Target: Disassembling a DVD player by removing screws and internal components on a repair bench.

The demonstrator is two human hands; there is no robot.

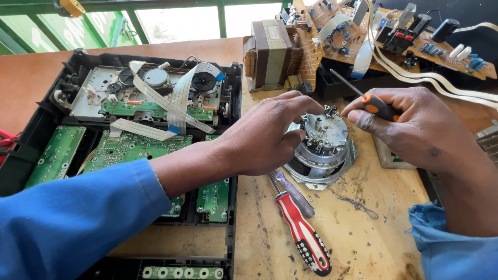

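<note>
My left hand (267, 136) grips the left side of a round silver motor unit (326, 148) that rests on the wooden bench. A small orange-and-black screwdriver (374, 105) is held in my right hand (415, 127), its thin shaft pointing up and away to the left, just right of the motor's top. Both arms wear blue sleeves.
A red, white and black screwdriver (303, 233) lies on the bench (363, 233) below the motor, beside a clear-handled one (295, 193). An opened black chassis (31, 129) with green circuit boards fills the left. A transformer (270, 52) and brown boards with white ribbon cables stand behind.
</note>
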